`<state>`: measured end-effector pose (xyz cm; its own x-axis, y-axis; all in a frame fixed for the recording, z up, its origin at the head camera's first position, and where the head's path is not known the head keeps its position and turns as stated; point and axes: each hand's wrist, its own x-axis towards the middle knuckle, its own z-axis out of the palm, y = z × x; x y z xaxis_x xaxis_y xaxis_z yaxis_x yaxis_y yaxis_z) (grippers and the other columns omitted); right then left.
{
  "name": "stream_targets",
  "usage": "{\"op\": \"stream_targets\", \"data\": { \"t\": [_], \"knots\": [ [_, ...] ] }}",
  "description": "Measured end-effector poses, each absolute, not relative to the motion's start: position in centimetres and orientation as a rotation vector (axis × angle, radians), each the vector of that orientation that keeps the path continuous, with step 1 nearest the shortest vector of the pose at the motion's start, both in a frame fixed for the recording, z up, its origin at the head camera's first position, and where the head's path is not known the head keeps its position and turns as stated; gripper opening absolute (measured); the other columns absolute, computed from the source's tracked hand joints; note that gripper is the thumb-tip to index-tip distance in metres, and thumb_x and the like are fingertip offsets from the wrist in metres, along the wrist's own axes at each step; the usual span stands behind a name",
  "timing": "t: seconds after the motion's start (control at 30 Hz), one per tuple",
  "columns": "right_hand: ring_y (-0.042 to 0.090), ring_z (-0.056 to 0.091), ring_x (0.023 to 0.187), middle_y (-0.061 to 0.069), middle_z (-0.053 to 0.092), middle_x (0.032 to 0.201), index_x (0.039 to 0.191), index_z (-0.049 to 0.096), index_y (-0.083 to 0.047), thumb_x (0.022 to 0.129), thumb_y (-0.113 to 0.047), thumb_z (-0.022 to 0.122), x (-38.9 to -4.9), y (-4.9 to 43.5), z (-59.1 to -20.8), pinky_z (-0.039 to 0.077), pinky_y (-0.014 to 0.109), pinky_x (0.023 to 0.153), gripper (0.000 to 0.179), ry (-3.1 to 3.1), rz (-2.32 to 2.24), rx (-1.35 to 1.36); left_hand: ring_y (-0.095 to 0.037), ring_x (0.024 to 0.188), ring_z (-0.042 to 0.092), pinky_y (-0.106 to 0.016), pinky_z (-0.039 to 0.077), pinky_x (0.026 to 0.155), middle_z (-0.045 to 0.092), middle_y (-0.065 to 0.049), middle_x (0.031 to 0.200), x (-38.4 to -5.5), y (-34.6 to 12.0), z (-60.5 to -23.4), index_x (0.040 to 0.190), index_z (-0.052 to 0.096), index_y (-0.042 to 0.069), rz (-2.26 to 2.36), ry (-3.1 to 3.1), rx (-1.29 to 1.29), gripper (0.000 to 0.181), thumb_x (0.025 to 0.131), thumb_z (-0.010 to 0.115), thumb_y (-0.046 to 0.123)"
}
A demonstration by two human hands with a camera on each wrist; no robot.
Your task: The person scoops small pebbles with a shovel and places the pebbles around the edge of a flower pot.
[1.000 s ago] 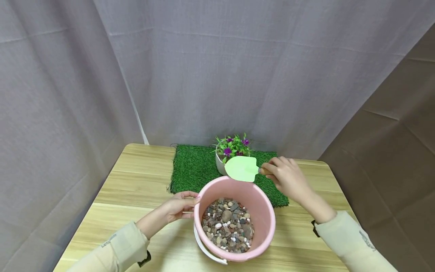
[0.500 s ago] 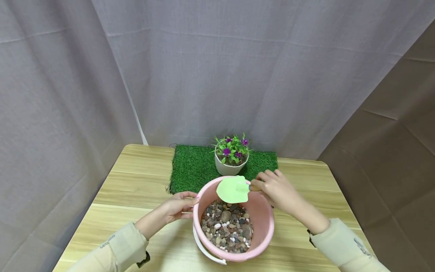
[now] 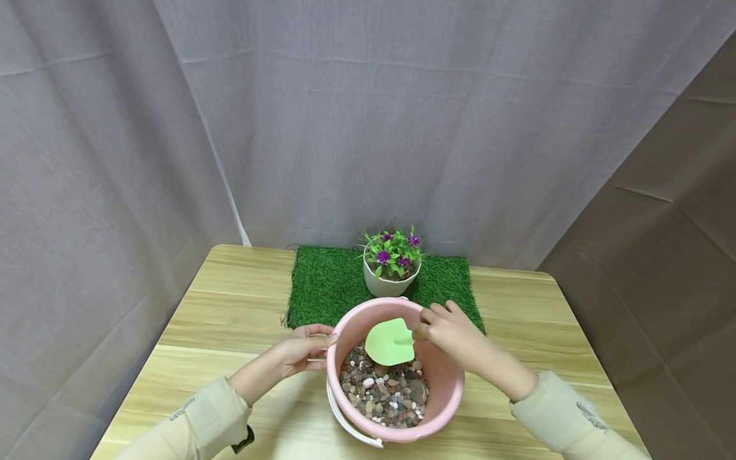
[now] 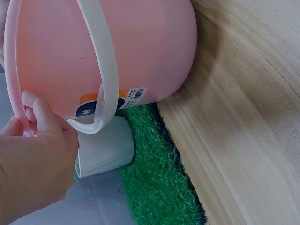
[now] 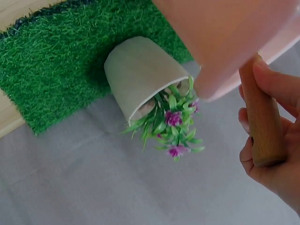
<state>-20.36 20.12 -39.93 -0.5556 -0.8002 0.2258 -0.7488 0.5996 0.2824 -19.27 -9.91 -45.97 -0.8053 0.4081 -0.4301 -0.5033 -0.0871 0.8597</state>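
left hand [image 3: 301,350] pinches the bucket rim [image 3: 402,436] (good bracing); right hand [image 3: 454,335] grips the trowel [image 3: 391,345], best eased blade-first into the pebbles [image 3: 386,396].

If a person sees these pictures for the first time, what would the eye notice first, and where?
Probably the pink bucket comes first: it stands on the wooden table, with pebbles inside and its rim pinched by the left hand. Next is the pale green trowel in the right hand, its blade over the pebbles. Beyond the bucket, purple flowers in a white pot stand out on the green turf mat.
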Motion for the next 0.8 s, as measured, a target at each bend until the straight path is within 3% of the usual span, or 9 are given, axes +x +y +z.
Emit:
{"op": "stream_targets", "data": {
  "t": [0.13,0.5,0.8],
  "knots": [
    [0.012,0.048,0.07,-0.005,0.058,0.076,0.087,0.072,-0.019,0.071,-0.032,0.074,-20.2,19.6,-40.5,0.027,0.022,0.059,0.021,-2.421,-0.29,1.299,-0.007,0.072,0.064,-0.02,0.06,0.069,0.066,0.003,0.08,-19.3,-9.9,-45.8,0.111,0.055,0.004,1.943,1.593,-0.106,0.021,0.091,0.059,0.01],
    [0.014,0.049,0.073,-0.004,0.058,0.074,0.08,0.07,-0.019,0.069,-0.025,0.073,-20.1,18.1,-42.4,0.041,0.027,0.065,0.012,-2.263,-0.505,1.362,-0.007,0.073,0.064,-0.019,0.06,0.069,0.066,0.002,0.08,-19.3,-9.8,-45.9,0.112,0.054,0.003,1.939,1.589,-0.104,0.024,0.091,0.06,0.012],
    [0.011,0.047,0.072,-0.007,0.06,0.08,0.085,0.071,-0.023,0.071,-0.026,0.075,-20.0,17.8,-44.1,0.033,0.021,0.063,0.015,-2.45,-0.313,1.452,-0.007,0.076,0.064,-0.019,0.06,0.069,0.066,0.001,0.083,-19.2,-10.0,-46.3,0.115,0.051,0.0,1.954,1.586,-0.098,0.029,0.091,0.06,0.012]
  ]
}}
